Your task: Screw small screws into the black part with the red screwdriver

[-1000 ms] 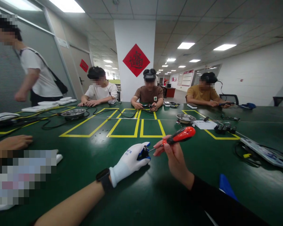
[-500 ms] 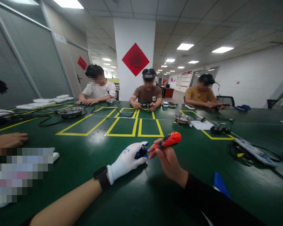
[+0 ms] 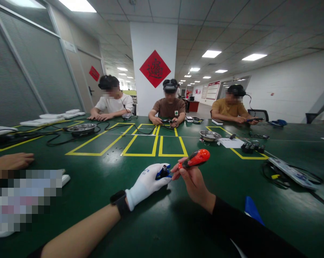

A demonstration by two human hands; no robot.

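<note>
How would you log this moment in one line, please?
left hand: gloved, holds black part; right hand: bare, holds screwdriver; screwdriver: points toward black part

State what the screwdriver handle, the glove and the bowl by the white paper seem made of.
Screwdriver handle: probably glossy red-and-black plastic, showing bright highlights. Glove: apparently matte white fabric, its snug cuff showing no shine. Bowl: likely polished metal, with silvery reflections.
</note>
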